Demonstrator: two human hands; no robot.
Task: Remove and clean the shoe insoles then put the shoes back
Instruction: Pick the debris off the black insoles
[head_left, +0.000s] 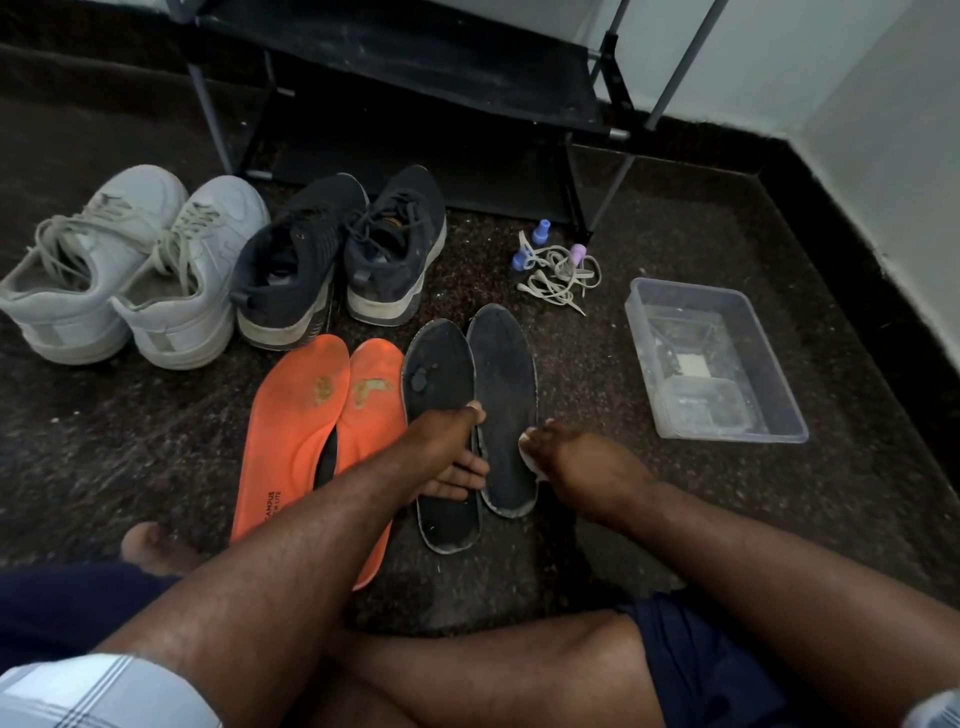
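Two black insoles lie side by side on the dark floor, the left one (441, 395) and the right one (505, 395). My left hand (452, 457) rests across the lower part of both, fingers spread and pressing them down. My right hand (566, 462) is closed on a small white cloth (531, 456) at the right insole's right edge. Two orange insoles (306, 431) lie to the left, partly under my left forearm. A dark pair of sneakers (337, 254) and a white pair (130, 270) stand behind them.
A clear plastic tub (784, 364) with water and small items sits to the right. Loose white laces (558, 275) and small blue and purple bottles lie near the black shoe rack (415, 78). A white wall runs along the right. My legs fill the foreground.
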